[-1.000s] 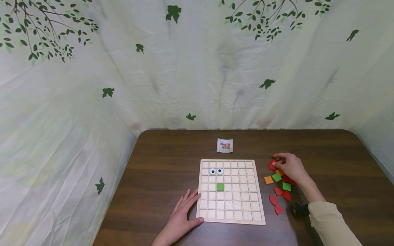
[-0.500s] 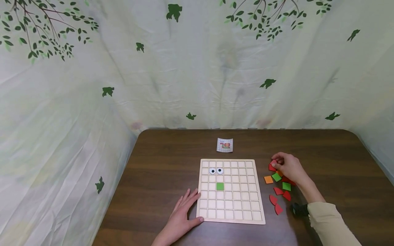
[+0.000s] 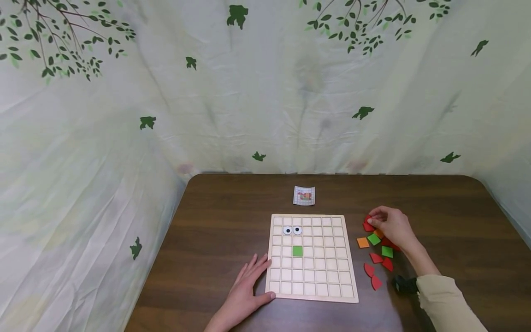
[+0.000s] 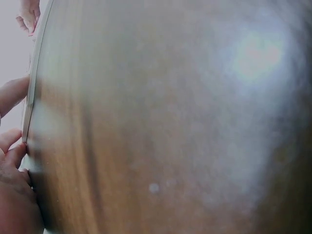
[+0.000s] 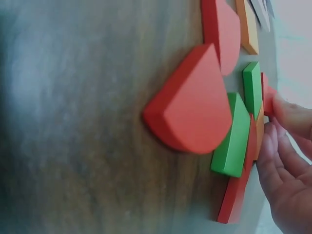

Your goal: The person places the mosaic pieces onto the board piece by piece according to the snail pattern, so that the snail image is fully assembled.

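At the upper end of the pile of loose pieces, my right hand (image 3: pixel 393 226) pinches a red piece (image 3: pixel 368 218) between thumb and fingers. Another red piece (image 3: pixel 368 227) lies right below it. In the right wrist view the thumb presses against the small red piece (image 5: pixel 266 95), which is partly hidden. My left hand (image 3: pixel 242 293) rests with extended fingers and thumb at the lower left edge of the pale grid board (image 3: pixel 313 263). Two eye pieces (image 3: pixel 292 230) and one green square (image 3: pixel 297 251) sit in the board's cells. The left wrist view mostly shows blurred table, with left-hand fingers (image 4: pixel 14 151) at the board's edge.
Beside the board lie an orange square (image 3: pixel 362 242), green squares (image 3: pixel 387 251) and several red quarter-round pieces (image 3: pixel 376 282). A small picture card (image 3: pixel 304 196) lies behind the board on the brown table (image 3: pixel 224 203). A leaf-printed curtain (image 3: pixel 265 92) hangs behind.
The right hand stays at the red pieces, its fingertips shifting only slightly. The left hand has not moved; the head view has drifted a little.
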{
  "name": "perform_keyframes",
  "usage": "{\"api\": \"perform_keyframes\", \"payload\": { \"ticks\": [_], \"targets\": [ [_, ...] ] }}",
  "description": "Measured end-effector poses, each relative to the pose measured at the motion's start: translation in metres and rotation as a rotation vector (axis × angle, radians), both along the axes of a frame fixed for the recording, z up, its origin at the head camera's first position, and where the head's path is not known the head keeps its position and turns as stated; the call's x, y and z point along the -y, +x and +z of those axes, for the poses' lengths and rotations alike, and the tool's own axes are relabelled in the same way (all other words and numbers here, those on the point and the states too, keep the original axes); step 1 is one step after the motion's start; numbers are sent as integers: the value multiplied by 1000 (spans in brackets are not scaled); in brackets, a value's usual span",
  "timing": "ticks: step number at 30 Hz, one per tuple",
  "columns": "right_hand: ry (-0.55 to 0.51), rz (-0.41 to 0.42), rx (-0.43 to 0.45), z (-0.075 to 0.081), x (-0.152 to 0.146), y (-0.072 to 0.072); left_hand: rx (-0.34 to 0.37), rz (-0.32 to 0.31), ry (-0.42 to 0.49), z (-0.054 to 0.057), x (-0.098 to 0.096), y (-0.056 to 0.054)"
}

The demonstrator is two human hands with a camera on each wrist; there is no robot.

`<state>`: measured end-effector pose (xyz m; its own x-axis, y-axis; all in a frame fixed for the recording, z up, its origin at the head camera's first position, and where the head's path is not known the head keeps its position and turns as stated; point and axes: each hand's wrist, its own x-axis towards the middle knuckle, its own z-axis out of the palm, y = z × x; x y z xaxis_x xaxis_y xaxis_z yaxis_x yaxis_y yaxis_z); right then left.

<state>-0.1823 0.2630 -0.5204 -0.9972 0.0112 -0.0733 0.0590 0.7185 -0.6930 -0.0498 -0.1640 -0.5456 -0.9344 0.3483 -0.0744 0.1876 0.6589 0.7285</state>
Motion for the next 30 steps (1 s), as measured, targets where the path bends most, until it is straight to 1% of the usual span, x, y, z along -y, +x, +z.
{"api": "perform_keyframes", "payload": {
  "ticks": [6, 9, 12, 22, 30],
  "targets": [
    [-2, 15, -61, 4, 3, 4, -3, -3, 1, -2, 0, -1],
    [-19, 32, -98, 7, 8, 5, -7, -3, 3, -2, 0, -1],
    [-39, 52, -111, 8, 15, 4, -6, -4, 4, -2, 0, -1],
    [-85, 118, -98, 5, 47, 5, 10, -4, 15, 0, 0, 0],
    [-128, 177, -68, 4, 79, 6, -13, -5, 24, -1, 1, 0]
  ]
}}
